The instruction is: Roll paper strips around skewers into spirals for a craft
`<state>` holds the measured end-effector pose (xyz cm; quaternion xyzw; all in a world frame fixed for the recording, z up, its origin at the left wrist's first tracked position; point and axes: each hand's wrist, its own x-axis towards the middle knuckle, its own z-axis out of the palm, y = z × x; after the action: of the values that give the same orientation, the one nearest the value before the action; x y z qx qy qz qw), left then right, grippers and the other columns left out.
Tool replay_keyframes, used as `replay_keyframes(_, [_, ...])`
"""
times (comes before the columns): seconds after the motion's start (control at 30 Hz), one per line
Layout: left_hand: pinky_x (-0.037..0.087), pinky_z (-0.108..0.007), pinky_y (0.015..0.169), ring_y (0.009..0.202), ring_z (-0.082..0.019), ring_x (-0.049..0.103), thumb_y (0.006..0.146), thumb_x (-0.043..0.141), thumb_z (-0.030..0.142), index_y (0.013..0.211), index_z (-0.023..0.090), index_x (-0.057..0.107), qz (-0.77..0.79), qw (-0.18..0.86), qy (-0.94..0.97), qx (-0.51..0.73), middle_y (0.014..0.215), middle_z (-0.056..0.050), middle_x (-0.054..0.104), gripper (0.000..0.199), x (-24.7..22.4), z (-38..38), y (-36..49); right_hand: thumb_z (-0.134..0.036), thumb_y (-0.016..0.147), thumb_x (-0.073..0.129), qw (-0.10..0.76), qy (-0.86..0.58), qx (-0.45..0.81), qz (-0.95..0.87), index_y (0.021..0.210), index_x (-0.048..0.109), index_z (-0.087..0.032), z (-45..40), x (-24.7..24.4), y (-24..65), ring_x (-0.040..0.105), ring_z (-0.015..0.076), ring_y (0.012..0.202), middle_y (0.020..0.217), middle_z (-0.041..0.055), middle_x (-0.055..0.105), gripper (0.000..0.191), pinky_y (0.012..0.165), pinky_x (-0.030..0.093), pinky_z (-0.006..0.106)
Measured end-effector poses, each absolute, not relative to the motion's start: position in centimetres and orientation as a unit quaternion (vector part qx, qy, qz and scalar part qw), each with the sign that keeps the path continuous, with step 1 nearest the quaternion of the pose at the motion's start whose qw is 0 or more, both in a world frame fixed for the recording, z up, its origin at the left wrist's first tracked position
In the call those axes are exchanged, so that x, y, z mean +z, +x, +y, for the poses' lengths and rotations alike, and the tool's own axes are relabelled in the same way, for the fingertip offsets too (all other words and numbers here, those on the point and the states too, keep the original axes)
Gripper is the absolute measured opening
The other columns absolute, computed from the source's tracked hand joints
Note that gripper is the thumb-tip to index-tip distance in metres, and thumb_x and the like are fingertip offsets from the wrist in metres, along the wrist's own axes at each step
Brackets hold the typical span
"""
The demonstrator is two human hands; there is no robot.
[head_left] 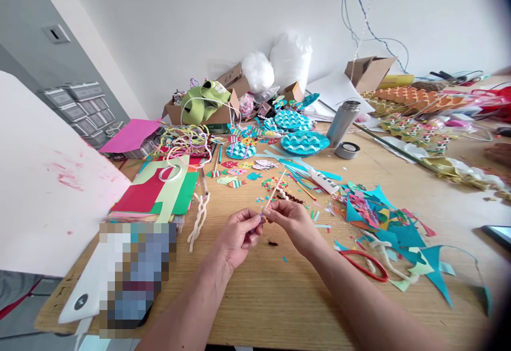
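Observation:
Over the middle of the table, my left hand [238, 234] and my right hand [293, 222] meet at the fingertips. Pinched between them is a thin pale stick [277, 188], slanting up and to the right. A small purple piece [261, 215] shows at its lower end, partly hidden by the fingers; I cannot tell whether it is paper or pipe cleaner. Both hands are closed, thumbs against forefingers. Just beyond them lie a brown and white twisted pipe cleaner [290, 197] and paper confetti [275, 183]. A small dark brown tuft [273, 243] rests below the fingertips.
Several paper fish [237, 172], blue wavy plates [305, 143], a glue bottle [323, 181] and a steel flask [343, 123] stand or lie ahead. Blue paper scraps [407, 242] and a red loop [365, 266] spread right. Coloured sheets [138, 194] and a phone [136, 282] lie left.

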<state>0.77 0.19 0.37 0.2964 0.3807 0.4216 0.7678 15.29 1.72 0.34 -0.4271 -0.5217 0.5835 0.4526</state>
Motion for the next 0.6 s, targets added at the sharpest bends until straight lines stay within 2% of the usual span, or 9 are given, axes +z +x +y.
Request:
replay_keyframes(0.23, [0.007,-0.016,0.034,0.035,0.000,0.032,0.066,0.068,0.026,0.065,0.013,0.052,0.382,0.764,0.294,0.428,0.053,0.003,0.049,0.021,0.13,0.00,0.97,-0.047,0.065,0.068,0.459,-0.426,0.583,-0.518,0.066,0.058,-0.015,1.71,0.12,15.16,0.049,0.0121,0.058,0.062,-0.0001,0.057,0.033,0.057,0.038,0.025])
replay_keyframes(0.47, [0.011,-0.014,0.033,0.036,0.000,0.033,0.064,0.069,0.022,0.062,0.013,0.049,0.356,0.781,0.242,0.452,0.053,0.003,0.050,0.022,0.18,0.21,0.87,-0.046,0.079,0.055,0.461,-0.394,0.586,-0.538,0.072,0.063,-0.016,1.66,-0.15,15.12,0.052,0.0133,0.066,0.067,0.0016,0.059,0.031,0.065,0.040,0.026])
replay_keyframes(0.6, [0.012,-0.013,0.033,0.036,0.000,0.034,0.064,0.069,0.022,0.063,0.013,0.051,0.349,0.788,0.234,0.450,0.054,0.003,0.050,0.020,0.13,0.28,0.84,-0.045,0.075,0.060,0.469,-0.388,0.586,-0.535,0.071,0.063,-0.017,1.62,-0.19,14.91,0.052,0.0137,0.066,0.067,0.0011,0.058,0.028,0.066,0.040,0.026])
